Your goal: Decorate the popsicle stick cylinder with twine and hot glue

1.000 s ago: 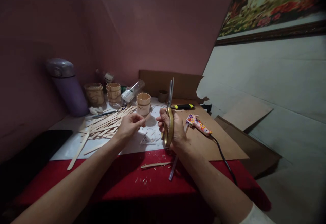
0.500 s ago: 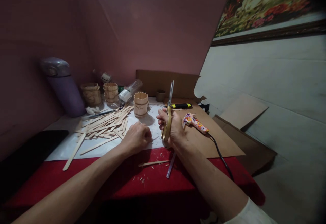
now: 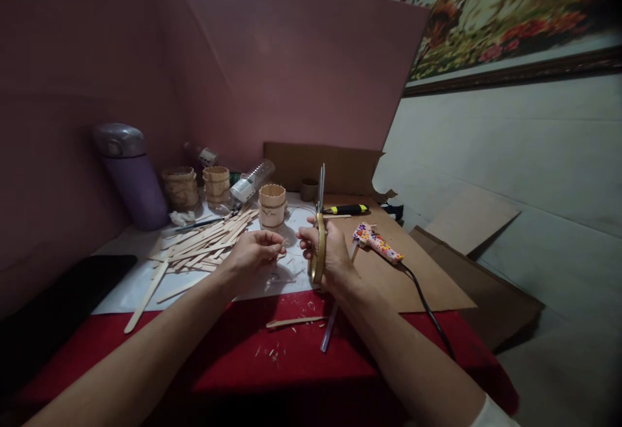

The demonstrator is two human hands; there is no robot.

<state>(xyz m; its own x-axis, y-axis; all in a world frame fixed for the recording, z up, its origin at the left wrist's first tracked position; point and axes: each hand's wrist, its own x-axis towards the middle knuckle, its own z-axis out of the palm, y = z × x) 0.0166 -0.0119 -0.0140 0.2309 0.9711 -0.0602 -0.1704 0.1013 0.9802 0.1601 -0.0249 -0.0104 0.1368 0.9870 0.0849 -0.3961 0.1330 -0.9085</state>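
My right hand is wrapped round the gold handles of a pair of scissors, whose blades point up and away from me and lie close together. To its left, my left hand is closed in a pinch. Something tiny and pale shows at its fingertips, too small to name. Just beyond the hands stands a small wooden cup with a scalloped rim. A heap of flat wooden craft sticks lies to the left of my left hand, on white paper.
A flowered glue gun with a black cord rests on cardboard at right, near a yellow-black utility knife. One stick and a clear glue stick lie on the red cloth. At back left stands a purple bottle.
My left hand has lifted off the paper and turned, bringing its pinched fingertips up towards the scissors. My right hand still holds the scissors. The view has shifted slightly.
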